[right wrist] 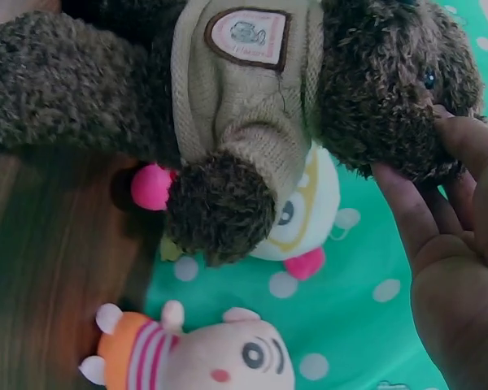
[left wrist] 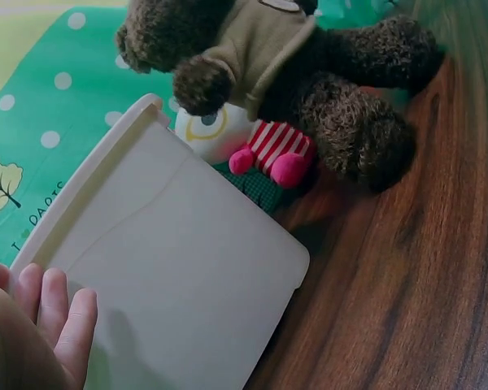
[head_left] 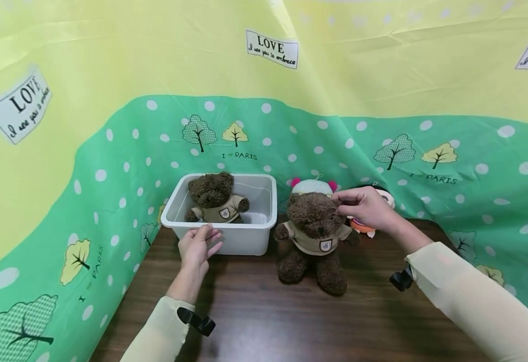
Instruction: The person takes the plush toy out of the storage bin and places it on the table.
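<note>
A brown teddy bear [head_left: 317, 236] in a beige knitted sweater with a badge stands upright on the table. At the side of its head, my right hand [head_left: 365, 207] pinches the fur near the ear between thumb and fingers. A grey-white plastic bin [head_left: 241, 240] stands to its left. Another brown bear [head_left: 211, 193] in a similar sweater sits inside that bin, its lower body hidden by the front wall. My left hand [head_left: 197, 245] touches the bin's front rim; in the left wrist view its fingers [left wrist: 75, 329] lie fairly straight along the outer wall, and the thumb is hidden.
Behind the standing bear is a white-headed plush toy [head_left: 311, 187] with pink ears. To the right, partly behind my hand, leans a plush doll [right wrist: 228, 357] in orange and stripes. A green and yellow patterned cloth [head_left: 264, 125] hangs around the brown wooden table [head_left: 268, 322].
</note>
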`<act>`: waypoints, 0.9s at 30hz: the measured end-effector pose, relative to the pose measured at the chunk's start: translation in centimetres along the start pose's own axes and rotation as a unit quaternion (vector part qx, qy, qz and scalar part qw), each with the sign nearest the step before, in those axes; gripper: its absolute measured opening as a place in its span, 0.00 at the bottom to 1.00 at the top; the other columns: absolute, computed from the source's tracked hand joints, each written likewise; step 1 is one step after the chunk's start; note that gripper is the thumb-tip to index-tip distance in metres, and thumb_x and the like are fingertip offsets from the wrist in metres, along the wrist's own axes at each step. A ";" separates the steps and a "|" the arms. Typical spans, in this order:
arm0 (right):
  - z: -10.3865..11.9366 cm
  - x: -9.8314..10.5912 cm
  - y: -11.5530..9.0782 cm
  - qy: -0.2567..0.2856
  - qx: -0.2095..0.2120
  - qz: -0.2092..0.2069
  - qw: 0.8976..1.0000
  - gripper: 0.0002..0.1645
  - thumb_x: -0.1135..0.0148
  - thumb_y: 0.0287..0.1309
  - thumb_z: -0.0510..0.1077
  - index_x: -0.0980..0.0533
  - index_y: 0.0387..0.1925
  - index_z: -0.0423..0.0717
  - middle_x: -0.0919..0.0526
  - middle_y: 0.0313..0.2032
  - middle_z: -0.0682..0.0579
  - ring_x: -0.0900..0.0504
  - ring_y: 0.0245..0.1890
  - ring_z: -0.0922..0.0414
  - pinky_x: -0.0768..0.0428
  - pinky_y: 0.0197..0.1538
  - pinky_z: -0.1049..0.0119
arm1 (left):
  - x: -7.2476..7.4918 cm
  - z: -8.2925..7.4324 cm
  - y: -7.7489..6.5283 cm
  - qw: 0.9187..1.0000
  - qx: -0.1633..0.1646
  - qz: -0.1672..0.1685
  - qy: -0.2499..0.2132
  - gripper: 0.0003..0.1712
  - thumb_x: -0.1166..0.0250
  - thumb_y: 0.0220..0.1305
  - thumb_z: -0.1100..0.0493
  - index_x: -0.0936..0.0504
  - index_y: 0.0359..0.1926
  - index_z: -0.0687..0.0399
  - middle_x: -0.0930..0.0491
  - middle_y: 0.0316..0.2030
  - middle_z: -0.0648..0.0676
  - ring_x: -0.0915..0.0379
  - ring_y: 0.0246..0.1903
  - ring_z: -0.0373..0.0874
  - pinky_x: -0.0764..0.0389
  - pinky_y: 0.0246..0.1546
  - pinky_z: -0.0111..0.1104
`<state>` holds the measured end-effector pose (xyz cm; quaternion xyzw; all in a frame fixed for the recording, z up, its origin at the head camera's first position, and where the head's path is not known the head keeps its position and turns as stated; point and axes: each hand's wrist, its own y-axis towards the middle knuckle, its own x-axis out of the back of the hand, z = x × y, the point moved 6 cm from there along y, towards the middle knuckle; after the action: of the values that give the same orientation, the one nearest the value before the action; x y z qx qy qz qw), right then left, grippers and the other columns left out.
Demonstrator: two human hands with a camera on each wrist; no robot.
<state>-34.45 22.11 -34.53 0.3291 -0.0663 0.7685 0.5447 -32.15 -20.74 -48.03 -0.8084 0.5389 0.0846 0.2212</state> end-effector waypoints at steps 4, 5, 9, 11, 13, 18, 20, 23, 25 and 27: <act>-0.7 -0.8 -0.4 -0.014 -0.002 0.003 1.000 0.16 0.35 0.66 0.34 0.17 0.54 0.38 0.13 0.49 0.35 0.26 0.17 0.64 0.24 0.21 0.68 | 0.0 0.0 -0.1 1.000 0.000 -0.003 0.004 0.10 0.34 0.65 0.60 0.26 0.42 0.57 0.11 0.28 0.49 0.11 0.34 0.43 0.10 0.44 0.47; -1.0 -1.0 -0.6 -0.023 -0.005 0.006 1.000 0.16 0.35 0.66 0.34 0.17 0.54 0.40 0.13 0.50 0.36 0.25 0.16 0.63 0.24 0.22 0.68 | 0.0 0.0 -0.1 1.000 0.000 -0.003 0.005 0.10 0.34 0.65 0.60 0.26 0.42 0.57 0.10 0.28 0.49 0.11 0.34 0.43 0.10 0.43 0.46; -2.0 -2.2 -1.1 -0.080 -0.001 0.019 0.997 0.17 0.33 0.64 0.33 0.16 0.53 0.47 0.13 0.53 0.42 0.13 0.35 0.56 0.14 0.36 0.64 | 0.0 -0.1 -0.1 1.000 0.001 -0.006 0.006 0.09 0.34 0.65 0.60 0.26 0.42 0.57 0.10 0.29 0.50 0.11 0.34 0.43 0.10 0.42 0.46; -2.5 -2.7 -1.3 -0.107 0.005 0.025 0.994 0.21 0.31 0.62 0.34 0.17 0.55 0.51 0.14 0.55 0.45 0.14 0.50 0.52 0.14 0.44 0.61 | 0.0 -0.1 -0.1 1.000 0.000 -0.006 0.007 0.09 0.34 0.65 0.60 0.26 0.41 0.57 0.10 0.29 0.50 0.11 0.34 0.43 0.10 0.43 0.46; -2.9 -3.1 -1.6 -0.118 0.009 0.032 0.992 0.24 0.30 0.61 0.34 0.18 0.58 0.54 0.15 0.57 0.47 0.14 0.46 0.52 0.14 0.42 0.62 | 0.0 -0.1 -0.1 1.000 0.000 -0.006 0.006 0.09 0.34 0.65 0.60 0.26 0.41 0.57 0.10 0.29 0.50 0.10 0.35 0.43 0.10 0.43 0.46; -3.5 -3.9 -2.1 -0.106 0.033 0.041 0.993 0.26 0.30 0.62 0.36 0.20 0.61 0.52 0.17 0.59 0.46 0.20 0.35 0.62 0.17 0.35 0.61 | 0.0 0.0 -0.1 1.000 0.000 -0.007 0.005 0.10 0.34 0.65 0.60 0.26 0.41 0.57 0.10 0.29 0.50 0.10 0.36 0.45 0.10 0.43 0.46; -3.8 -4.4 -2.3 -0.088 0.028 0.035 0.995 0.26 0.29 0.63 0.40 0.22 0.62 0.52 0.20 0.61 0.47 0.21 0.49 0.61 0.17 0.48 0.54 | 0.0 0.0 -0.1 1.000 0.000 -0.006 0.005 0.10 0.33 0.65 0.59 0.26 0.41 0.57 0.11 0.29 0.50 0.10 0.37 0.45 0.10 0.42 0.46; -4.7 -5.2 -2.4 -0.066 -0.006 0.010 0.998 0.30 0.27 0.62 0.48 0.24 0.64 0.54 0.25 0.65 0.48 0.27 0.64 0.52 0.24 0.62 0.43 | 0.1 0.1 0.0 1.000 -0.001 -0.005 0.004 0.10 0.33 0.66 0.59 0.26 0.41 0.57 0.11 0.29 0.49 0.11 0.37 0.45 0.10 0.42 0.46; -5.2 -5.7 -2.4 -0.056 -0.027 -0.012 0.998 0.34 0.25 0.59 0.52 0.27 0.65 0.54 0.26 0.66 0.48 0.29 0.67 0.48 0.27 0.64 0.43 | 0.1 0.1 0.0 1.000 -0.001 -0.005 0.002 0.10 0.33 0.65 0.60 0.26 0.41 0.57 0.11 0.29 0.49 0.11 0.36 0.44 0.10 0.41 0.45; -5.5 -6.1 -2.4 -0.055 -0.039 -0.035 0.997 0.35 0.23 0.57 0.54 0.28 0.63 0.54 0.25 0.65 0.48 0.27 0.64 0.47 0.26 0.63 0.46 | 0.1 0.1 0.0 1.000 -0.002 -0.005 0.000 0.10 0.33 0.65 0.60 0.26 0.40 0.57 0.11 0.29 0.49 0.11 0.36 0.44 0.10 0.41 0.45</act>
<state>-33.61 20.75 -42.96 0.3519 -0.1144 0.7263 0.5792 -32.15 -20.75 -48.17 -0.8117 0.5347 0.0845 0.2194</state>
